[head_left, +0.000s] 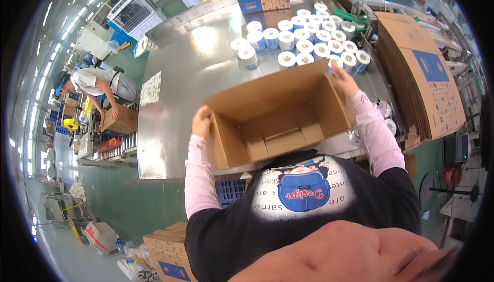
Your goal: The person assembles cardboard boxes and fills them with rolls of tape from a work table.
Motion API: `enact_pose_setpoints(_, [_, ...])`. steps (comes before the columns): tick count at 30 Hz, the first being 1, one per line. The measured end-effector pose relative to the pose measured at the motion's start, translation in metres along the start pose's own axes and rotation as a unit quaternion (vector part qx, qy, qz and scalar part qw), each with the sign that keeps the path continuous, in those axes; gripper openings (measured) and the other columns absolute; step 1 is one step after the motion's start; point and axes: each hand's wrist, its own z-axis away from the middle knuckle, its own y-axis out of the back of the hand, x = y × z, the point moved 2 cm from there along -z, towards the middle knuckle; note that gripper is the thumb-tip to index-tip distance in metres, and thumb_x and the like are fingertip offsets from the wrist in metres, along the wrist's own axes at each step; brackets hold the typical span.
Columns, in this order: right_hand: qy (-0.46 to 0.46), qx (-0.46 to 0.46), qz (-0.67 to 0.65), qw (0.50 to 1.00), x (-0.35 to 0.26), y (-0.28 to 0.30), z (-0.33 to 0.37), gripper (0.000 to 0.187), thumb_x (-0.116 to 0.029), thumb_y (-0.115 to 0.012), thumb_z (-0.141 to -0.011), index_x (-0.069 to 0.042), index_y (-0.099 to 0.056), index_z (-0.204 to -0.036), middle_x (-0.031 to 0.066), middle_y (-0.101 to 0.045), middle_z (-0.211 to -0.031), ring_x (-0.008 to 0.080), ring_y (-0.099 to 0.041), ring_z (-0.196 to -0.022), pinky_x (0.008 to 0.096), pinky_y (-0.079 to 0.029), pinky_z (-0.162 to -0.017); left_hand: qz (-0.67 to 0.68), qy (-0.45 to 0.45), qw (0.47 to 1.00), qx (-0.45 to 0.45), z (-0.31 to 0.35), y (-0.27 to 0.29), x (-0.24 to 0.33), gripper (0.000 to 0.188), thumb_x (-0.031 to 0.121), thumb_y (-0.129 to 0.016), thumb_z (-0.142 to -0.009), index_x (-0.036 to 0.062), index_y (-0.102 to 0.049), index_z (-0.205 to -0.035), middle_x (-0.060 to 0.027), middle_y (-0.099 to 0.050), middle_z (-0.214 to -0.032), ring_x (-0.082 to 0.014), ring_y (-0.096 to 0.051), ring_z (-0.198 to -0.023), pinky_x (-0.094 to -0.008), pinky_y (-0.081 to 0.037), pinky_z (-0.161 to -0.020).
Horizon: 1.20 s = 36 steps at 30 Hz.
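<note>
An open cardboard box (272, 96) stands at the near side of the metal table (177, 86), its open top toward me and its inside bare brown. My left hand (201, 121) grips its left end at the far corner. At the far right corner my right hand (343, 80) is closed on the rim; some of its fingers are hidden. Just beyond the box stand several white rolls with blue sides (304, 46), grouped upright on the right half of the table.
Another person's hands reach over a printed carton (265, 1) at the far edge. Flattened cartons (422, 76) lean in a stack at the right. On the left, a person (103, 86) bends over a carton (121, 120) on a roller conveyor. More folded cartons (170, 248) lie behind my left side.
</note>
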Motion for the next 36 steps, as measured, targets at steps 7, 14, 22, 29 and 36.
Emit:
enact_pose_setpoints(7, [-0.053, 0.074, 0.291, 0.952, -0.039, -0.067, -0.022, 0.056, -0.049, -0.063, -0.086, -0.002, -0.06, -0.116, 0.0211, -0.067, -0.109, 0.0353, -0.063, -0.104, 0.038, -0.048, -0.089, -0.254, -0.059, 0.94, 0.218, -0.023, -0.039, -0.004, 0.06, 0.049, -0.065, -0.086, -0.0047, -0.063, -0.113, -0.0209, -0.067, -0.108, -0.0303, -0.063, -0.103, -0.0367, -0.046, -0.091])
enact_pose_setpoints(14, [-0.056, 0.074, 0.418, 0.904, -0.048, -0.099, -0.037, 0.072, -0.053, -0.063, -0.082, -0.002, -0.046, -0.131, 0.0233, -0.057, -0.124, 0.0382, -0.051, -0.12, 0.0425, -0.044, -0.097, -0.39, 0.144, 0.899, 0.137, -0.085, 0.006, -0.009, 0.077, 0.064, -0.057, -0.083, -0.0028, -0.06, -0.122, -0.0261, -0.063, -0.116, -0.0401, -0.058, -0.113, -0.0391, -0.043, -0.097])
enact_pose_setpoints(22, [0.195, -0.062, 0.629, 0.75, -0.054, -0.104, 0.023, 0.089, -0.051, -0.071, -0.076, -0.017, -0.031, -0.148, 0.0196, -0.019, -0.153, 0.0348, -0.016, -0.144, 0.0603, -0.017, -0.112, -0.694, -0.151, 0.692, 0.13, -0.021, -0.115, 0.001, 0.083, 0.049, -0.068, -0.078, 0.0192, -0.034, -0.147, -0.0162, -0.019, -0.156, -0.0391, -0.013, -0.144, -0.0618, -0.018, -0.11])
enact_pose_setpoints(29, [0.132, -0.162, 0.592, 0.778, -0.025, -0.098, 0.0, 0.054, -0.052, -0.07, -0.077, -0.012, -0.062, -0.113, 0.0131, -0.065, -0.109, 0.0323, -0.058, -0.11, 0.0489, -0.042, -0.094, -0.723, 0.019, 0.687, -0.075, -0.021, -0.119, 0.012, 0.064, 0.07, -0.063, -0.073, 0.0123, -0.069, -0.1, -0.0175, -0.068, -0.107, -0.0321, -0.063, -0.105, -0.0472, -0.045, -0.094])
enact_pose_setpoints(36, [0.081, -0.191, 0.602, 0.771, -0.032, -0.101, -0.004, 0.047, -0.056, -0.066, -0.079, -0.011, -0.066, -0.093, 0.0127, -0.069, -0.089, 0.0336, -0.066, -0.087, 0.0454, -0.051, -0.074, -0.767, -0.016, 0.639, -0.061, -0.029, -0.117, 0.001, 0.068, 0.076, -0.052, -0.077, 0.0105, -0.069, -0.089, -0.0117, -0.071, -0.081, -0.0306, -0.069, -0.079, -0.0408, -0.053, -0.072])
